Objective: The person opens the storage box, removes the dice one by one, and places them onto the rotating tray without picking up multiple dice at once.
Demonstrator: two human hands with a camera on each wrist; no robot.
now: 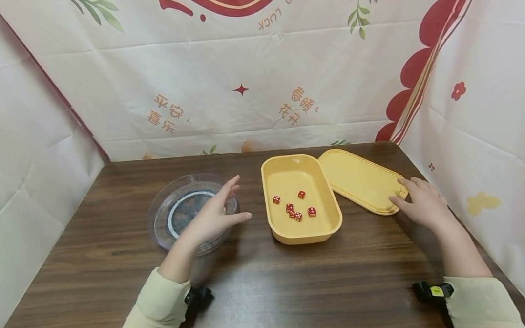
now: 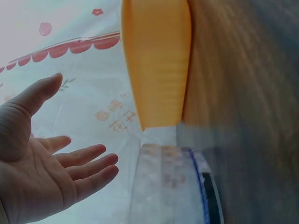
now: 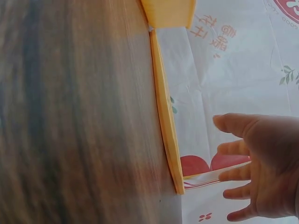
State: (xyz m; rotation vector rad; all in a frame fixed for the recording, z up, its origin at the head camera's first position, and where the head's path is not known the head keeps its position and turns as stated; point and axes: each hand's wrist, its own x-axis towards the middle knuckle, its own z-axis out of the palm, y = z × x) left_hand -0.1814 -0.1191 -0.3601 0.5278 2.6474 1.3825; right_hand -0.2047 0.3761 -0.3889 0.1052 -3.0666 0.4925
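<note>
1. White printed cloth (image 1: 223, 68) hangs behind and at both sides of a dark wood-grain worktop (image 1: 259, 291).
2. Lid (image 1: 360, 179): lies flat on the far right of the worktop, slanting away from the box, its left end just beside it. It looks like thin plastic, so probably light, fairly stiff and a little slick; the raised edge at its near right end seems the best place to take hold.
3. Right hand (image 1: 424, 203): at that end of the lid, grip spread, fingers apart and pinching nothing; the right wrist view shows a gap between fingertips and lid.
4. Left hand (image 1: 214, 212): over the right side of the bowl, grip spread wide, thumb well away from the fingers, holding nothing.
5. Bowl (image 1: 161, 212): clear and round, left of the box. Likely light, smooth and perhaps prone to cracking; the rim offers a hold. A white ring (image 1: 170, 221) shows at its bottom; the hand hides part, so I cannot tell whether anything lies inside.
6. Box (image 1: 298, 239): yellow, uncovered, near the middle, probably stiff and light. Six red dice (image 1: 312, 211) show on its floor, some bunched together; small and hard, they would likely slide if it tipped.
</note>
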